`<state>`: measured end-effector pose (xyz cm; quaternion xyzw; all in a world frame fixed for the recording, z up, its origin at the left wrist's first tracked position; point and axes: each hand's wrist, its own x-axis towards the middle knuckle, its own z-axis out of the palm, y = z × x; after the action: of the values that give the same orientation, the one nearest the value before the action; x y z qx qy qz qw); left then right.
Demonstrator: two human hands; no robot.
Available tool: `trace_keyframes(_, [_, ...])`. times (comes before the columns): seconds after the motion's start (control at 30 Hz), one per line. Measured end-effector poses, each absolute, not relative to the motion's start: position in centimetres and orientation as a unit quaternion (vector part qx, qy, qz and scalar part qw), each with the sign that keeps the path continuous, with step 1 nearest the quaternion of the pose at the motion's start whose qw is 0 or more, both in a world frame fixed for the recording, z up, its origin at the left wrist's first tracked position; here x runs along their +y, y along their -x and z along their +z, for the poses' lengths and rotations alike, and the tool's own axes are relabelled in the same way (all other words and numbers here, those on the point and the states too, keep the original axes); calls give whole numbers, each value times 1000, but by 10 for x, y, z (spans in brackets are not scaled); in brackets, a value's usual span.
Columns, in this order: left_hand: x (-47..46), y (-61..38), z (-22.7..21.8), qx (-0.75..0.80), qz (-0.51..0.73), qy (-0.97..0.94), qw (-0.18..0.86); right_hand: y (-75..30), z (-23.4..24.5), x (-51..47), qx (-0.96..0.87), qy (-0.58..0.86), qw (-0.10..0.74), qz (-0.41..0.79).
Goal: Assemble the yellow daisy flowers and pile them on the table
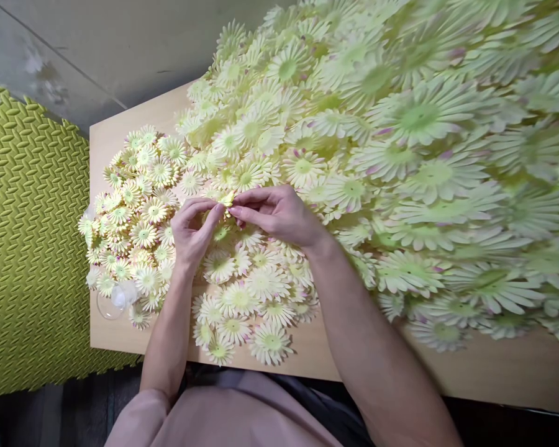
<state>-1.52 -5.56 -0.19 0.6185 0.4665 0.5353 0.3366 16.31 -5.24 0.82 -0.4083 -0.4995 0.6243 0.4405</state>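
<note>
Both hands at mid-bench, up close together. Left hand point(189, 233): thumb and index fingers clamped on a small yellow flower piece point(228, 199), gripping its left side. Right hand point(289, 214) comes in from the right, fingertips also pinched on the same piece — mostly covered by fingers, so its exact shape can't be told. Piece is held over the bench point(503, 369), between the two hands, among loose flower heads.

Left pile point(142, 208): small cream-yellow flower heads, green centres, some pink-purple tips, at the left end of the bench. Near cluster point(240, 298): similar heads between the forearms, reaching close to the near edge. Right heap point(419, 118): big mass of pale flower heads, overlapping, spreading across far and right side; far right part blurred.

Clear round dish point(103, 315) at near left corner, just beside left pile, whitish bit by it — too unclear to name. Yellow-green woven-pattern mat point(28, 248) left of the bench. Grey surface point(135, 46) at far left, beyond the bench. Person's pinkish top point(242, 413) at the near edge.
</note>
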Motion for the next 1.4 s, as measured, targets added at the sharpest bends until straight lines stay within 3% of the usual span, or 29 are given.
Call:
trace_keyframes(0.93, [-54,14,-7,452,542,-608,364,-162,10,-52,-519,426,444,594])
trace_keyframes(1.2, [-47,26,-11,494,648,-487,315,-167,0,-46,-472,454,523,545])
trace_keyframes(1.4, [-54,14,-4,452,582,-612,288,-159,8,-49,-492,468,486,550])
